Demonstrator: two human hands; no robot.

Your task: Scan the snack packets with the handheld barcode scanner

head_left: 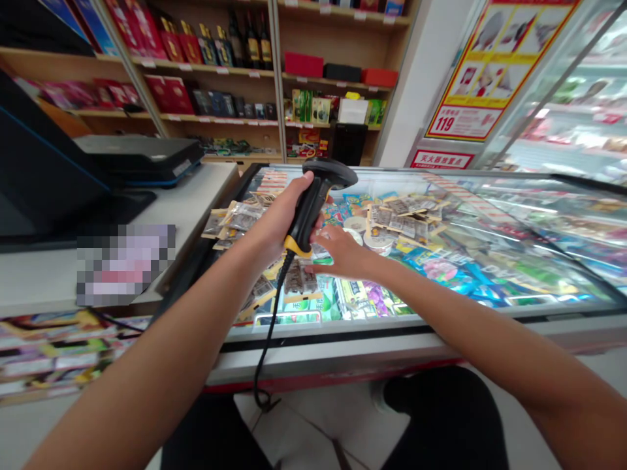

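The left hand point(284, 215) was closed around the grip of a black-and-yellow barcode scanner point(306, 212), its thumb up near the head, and held it over the near left part of a glass-topped freezer point(343, 348). The right hand point(345, 253) reached in over the freezer, partly open with fingers spread, just beside the scanner's grip; whether it touched the grip or the brown packet point(300, 279) by its thumb could not be told. From the scanner a black cord point(275, 307) hung down across the freezer's front edge.

Clear-fronted packets point(240, 220) were heaped at the freezer's left side, and a second pile point(409, 219) lay farther right on its top. Between the two piles sat a white-lidded tub point(378, 243), and bright blue bags point(455, 271) showed through the freezer's glass.

Left of the freezer stood a white counter point(208, 196), bearing a pixelated flat item point(128, 264) and, farther back, a dark flat-topped device point(142, 160). Behind the freezer rose wooden shelves point(279, 85) with bottles point(251, 46) and boxes point(304, 64); beyond its far right part hung a red-and-yellow poster point(470, 75).
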